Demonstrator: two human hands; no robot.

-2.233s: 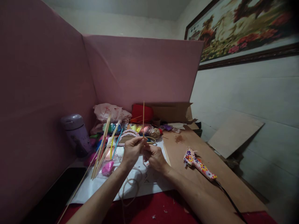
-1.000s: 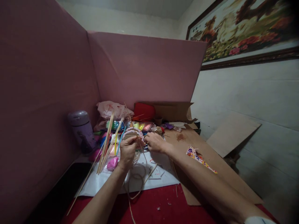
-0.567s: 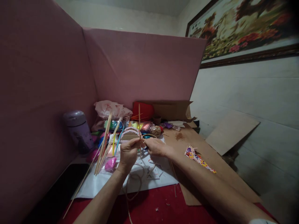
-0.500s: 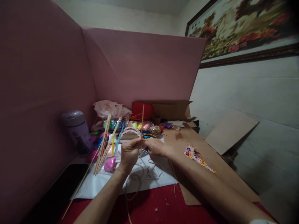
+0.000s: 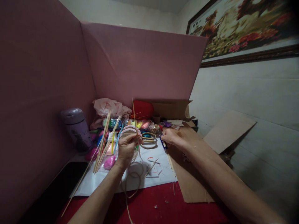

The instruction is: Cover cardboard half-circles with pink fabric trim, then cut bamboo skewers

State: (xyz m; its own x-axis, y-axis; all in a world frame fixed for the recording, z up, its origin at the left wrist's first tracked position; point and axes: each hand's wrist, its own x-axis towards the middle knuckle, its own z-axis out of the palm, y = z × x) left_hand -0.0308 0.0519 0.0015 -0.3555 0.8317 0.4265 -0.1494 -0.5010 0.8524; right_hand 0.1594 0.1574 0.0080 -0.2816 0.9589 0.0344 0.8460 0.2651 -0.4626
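Observation:
My left hand [image 5: 127, 151] is closed in a pinch on a thin wooden stick [image 5: 134, 112], held nearly upright. Loops of twine [image 5: 134, 175] hang below that hand and run to the front edge. To the right, the fingers of my right hand [image 5: 171, 137] are closed at the far end of a small blue-edged tool [image 5: 164, 143]; its exact kind is unclear. Gold-handled scissors [image 5: 149, 146] lie between my hands. Behind my left hand stands an arched cardboard piece with a pink rim [image 5: 130, 128], partly covered.
Several long wooden sticks [image 5: 106, 137] lean at left, near a purple flask [image 5: 77, 129] and a bagged pink lump [image 5: 109, 162]. Small scraps lie on a white sheet [image 5: 93, 186]. Brown cardboard [image 5: 193, 189] covers the right; packets of coloured clay [image 5: 140, 124] sit behind.
My right hand has parted from my left and moved right to the blue-edged tool. My left hand, still holding the stick, has shifted slightly left. My right forearm now hides most of the flowered strip.

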